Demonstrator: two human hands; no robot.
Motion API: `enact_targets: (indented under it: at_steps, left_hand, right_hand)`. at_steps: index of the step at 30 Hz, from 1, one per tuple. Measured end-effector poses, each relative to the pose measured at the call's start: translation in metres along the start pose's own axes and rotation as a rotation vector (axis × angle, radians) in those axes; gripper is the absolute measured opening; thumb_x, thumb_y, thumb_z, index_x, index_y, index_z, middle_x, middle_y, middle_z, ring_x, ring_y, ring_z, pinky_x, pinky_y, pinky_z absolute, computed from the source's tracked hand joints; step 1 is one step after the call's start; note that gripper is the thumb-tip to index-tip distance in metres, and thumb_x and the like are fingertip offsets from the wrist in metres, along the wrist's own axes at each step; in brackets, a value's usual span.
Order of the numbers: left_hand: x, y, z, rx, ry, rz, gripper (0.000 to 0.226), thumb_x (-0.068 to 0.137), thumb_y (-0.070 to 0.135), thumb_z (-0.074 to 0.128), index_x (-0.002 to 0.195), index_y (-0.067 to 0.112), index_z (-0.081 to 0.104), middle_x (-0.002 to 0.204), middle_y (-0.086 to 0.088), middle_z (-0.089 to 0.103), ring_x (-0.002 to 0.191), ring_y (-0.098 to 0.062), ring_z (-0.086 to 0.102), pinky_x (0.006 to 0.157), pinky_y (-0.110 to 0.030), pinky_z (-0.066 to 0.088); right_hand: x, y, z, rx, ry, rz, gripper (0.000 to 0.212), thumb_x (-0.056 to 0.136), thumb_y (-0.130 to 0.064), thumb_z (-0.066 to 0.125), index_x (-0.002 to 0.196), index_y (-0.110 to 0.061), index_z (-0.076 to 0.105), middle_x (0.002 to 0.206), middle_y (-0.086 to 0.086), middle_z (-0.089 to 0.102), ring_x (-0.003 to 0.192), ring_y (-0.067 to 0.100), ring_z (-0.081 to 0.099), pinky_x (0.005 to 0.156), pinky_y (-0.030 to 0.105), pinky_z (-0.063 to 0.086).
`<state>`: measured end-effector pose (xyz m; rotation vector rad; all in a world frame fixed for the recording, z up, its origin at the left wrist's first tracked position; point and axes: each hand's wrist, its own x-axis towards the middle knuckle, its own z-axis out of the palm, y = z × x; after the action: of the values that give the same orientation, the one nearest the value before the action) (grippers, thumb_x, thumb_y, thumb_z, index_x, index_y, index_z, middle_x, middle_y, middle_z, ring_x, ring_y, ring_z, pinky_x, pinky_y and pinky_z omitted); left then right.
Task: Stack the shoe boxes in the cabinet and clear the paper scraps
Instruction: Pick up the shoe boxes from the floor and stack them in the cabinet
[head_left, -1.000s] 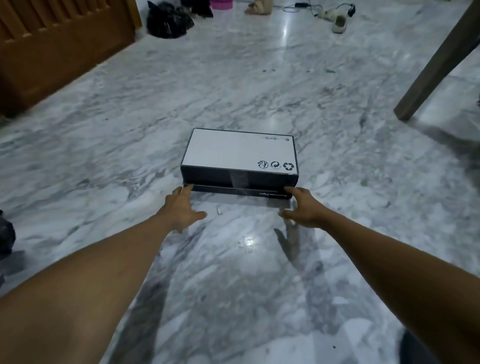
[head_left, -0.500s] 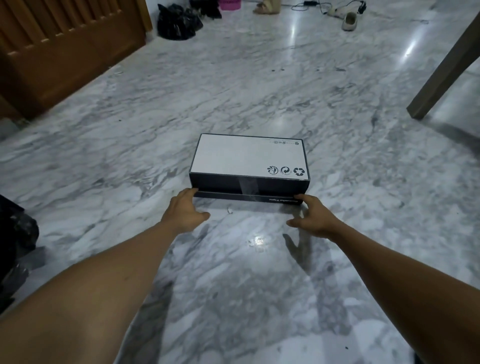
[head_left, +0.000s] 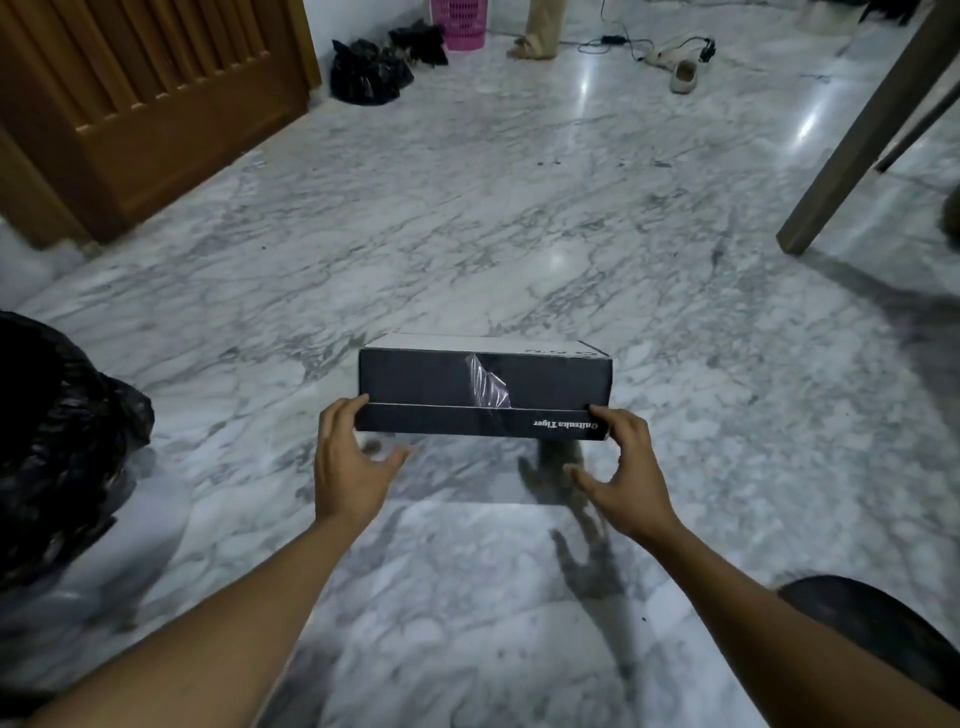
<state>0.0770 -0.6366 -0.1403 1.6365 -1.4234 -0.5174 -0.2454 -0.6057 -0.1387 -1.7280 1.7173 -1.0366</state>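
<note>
The box (head_left: 483, 389) has been raised off the floor (head_left: 467, 234), where it lay flat a moment ago. Its dark front is now turned to the camera and a shadow is cast below it. It is held between both hands. The fingers of the left hand (head_left: 348, 467) are curled on its left end and those of the right hand (head_left: 623, 473) on its right end, with the thumbs spread wide just under its lower edge. The pick-up is judged done. Carrying comes next, perhaps to the wood front (head_left: 156, 104) far up-left of the fingers, if that is the cabinet.
</note>
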Motion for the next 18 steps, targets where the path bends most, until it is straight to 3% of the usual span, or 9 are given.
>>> enact_targets:
  at_steps: [2,4,8,12,15,18]
  left_hand:
    - [-0.008,0.010,-0.007,-0.008,0.066,0.027,0.077,0.070,0.017,0.090,0.137,0.012,0.052,0.137,-0.005,0.045,0.118,-0.024,0.054,0.099,-0.043,0.051]
    - [-0.018,0.019,-0.016,-0.042,0.098,0.046,0.076,0.070,0.020,0.090,0.136,0.011,0.054,0.135,-0.006,0.046,0.118,-0.024,0.054,0.100,-0.044,0.050]
    - [-0.040,0.034,-0.037,-0.093,0.102,0.061,0.076,0.069,0.028,0.091,0.136,0.015,0.056,0.133,0.001,0.046,0.119,-0.018,0.054,0.101,-0.034,0.049]
    - [-0.073,0.038,-0.055,-0.088,0.076,0.022,0.076,0.070,0.029,0.089,0.137,0.015,0.055,0.132,0.000,0.047,0.116,-0.014,0.052,0.092,-0.006,0.041]
    - [-0.092,0.029,-0.065,-0.077,0.056,-0.031,0.078,0.074,0.028,0.087,0.141,0.015,0.050,0.136,-0.002,0.046,0.119,-0.018,0.052,0.090,-0.011,0.042]
    - [-0.101,0.017,-0.063,-0.118,0.061,-0.085,0.083,0.077,0.025,0.085,0.147,0.019,0.041,0.139,0.005,0.047,0.116,-0.011,0.052,0.085,-0.008,0.041]
  right_hand:
    - [-0.012,-0.009,-0.007,0.015,0.024,-0.019,0.068,0.081,-0.018,0.080,0.140,-0.029,0.047,0.130,-0.010,0.039,0.116,-0.011,0.043,0.089,0.005,0.038]
    - [-0.024,-0.016,-0.012,0.035,0.048,-0.036,0.062,0.085,-0.018,0.077,0.139,-0.029,0.048,0.127,-0.013,0.040,0.116,-0.004,0.048,0.092,0.012,0.041]
    - [-0.049,-0.032,-0.024,0.112,0.127,-0.004,0.051,0.090,-0.018,0.072,0.136,-0.029,0.053,0.121,-0.015,0.041,0.112,-0.003,0.051,0.091,0.027,0.048]
    - [-0.075,-0.048,-0.030,0.190,0.152,-0.014,0.045,0.092,-0.013,0.068,0.133,-0.029,0.055,0.120,-0.013,0.045,0.113,-0.002,0.052,0.091,0.032,0.054]
    - [-0.092,-0.050,-0.023,0.211,0.143,-0.002,0.045,0.093,-0.012,0.067,0.132,-0.029,0.054,0.123,-0.020,0.047,0.112,-0.002,0.053,0.093,0.036,0.056]
    - [-0.101,-0.042,-0.013,0.220,0.124,0.039,0.052,0.092,-0.011,0.067,0.133,-0.036,0.048,0.132,-0.024,0.046,0.118,0.001,0.053,0.100,0.043,0.051]
